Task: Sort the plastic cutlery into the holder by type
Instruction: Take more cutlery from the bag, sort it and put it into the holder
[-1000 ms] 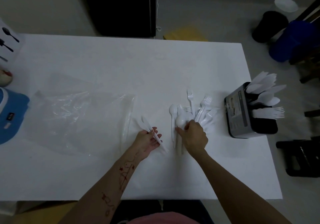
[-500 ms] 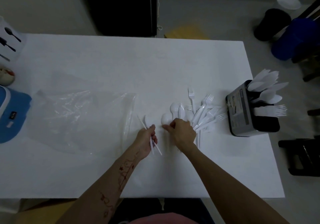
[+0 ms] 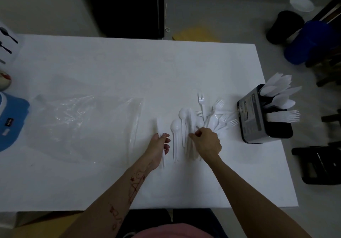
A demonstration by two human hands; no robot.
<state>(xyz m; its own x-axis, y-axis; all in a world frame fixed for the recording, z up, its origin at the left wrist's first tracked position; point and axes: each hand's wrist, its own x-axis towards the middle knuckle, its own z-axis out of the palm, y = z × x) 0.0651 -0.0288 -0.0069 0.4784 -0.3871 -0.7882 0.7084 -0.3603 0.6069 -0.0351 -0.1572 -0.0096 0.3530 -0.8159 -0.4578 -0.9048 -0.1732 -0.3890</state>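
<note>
Loose white plastic cutlery lies in a pile (image 3: pixel 208 118) on the white table (image 3: pixel 129 68): spoons (image 3: pixel 176 127) on its left, forks (image 3: pixel 202 101) fanned out towards the right. My left hand (image 3: pixel 158 145) holds white plastic knives (image 3: pixel 160 125) that point away from me, just left of the pile. My right hand (image 3: pixel 207 141) rests on the pile with its fingers curled, pinching a thin white handle. The black and grey cutlery holder (image 3: pixel 252 116) stands at the table's right edge with knives, spoons and forks sticking out of it.
A crumpled clear plastic bag (image 3: pixel 83 123) lies left of my hands. A blue object (image 3: pixel 11 119) and a white box printed with cutlery (image 3: pixel 7 40) sit at the left edge. Dark stools and bins stand on the floor to the right.
My left hand has turned the knives from slanting left to pointing straight away. My right hand has shifted right over the pile, leaving two spoons uncovered to its left.
</note>
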